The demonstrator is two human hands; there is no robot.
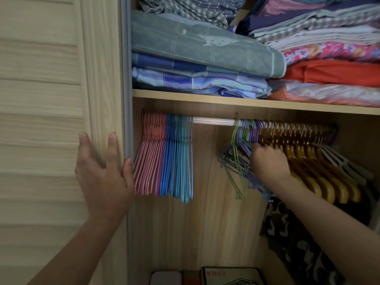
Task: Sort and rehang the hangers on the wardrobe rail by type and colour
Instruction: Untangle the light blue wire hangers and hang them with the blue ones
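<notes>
A metal rail (213,120) runs under the shelf. At its left end hang several pink hangers (149,157), then blue and light-blue hangers (177,161). Right of a bare stretch hang a green wire hanger (236,159), grey-blue and purple hangers (249,132), and a row of yellow wooden hangers (320,173). My right hand (269,163) reaches into the mixed bunch, its fingers curled among the purple and grey-blue hangers. My left hand (104,177) rests flat with spread fingers against the edge of the wardrobe door (61,120).
A shelf (226,100) above the rail carries stacks of folded bedding and clothes. A camouflage garment (292,239) hangs at the lower right. Boxes (230,276) sit on the wardrobe floor. The wooden back panel shows between the two hanger groups.
</notes>
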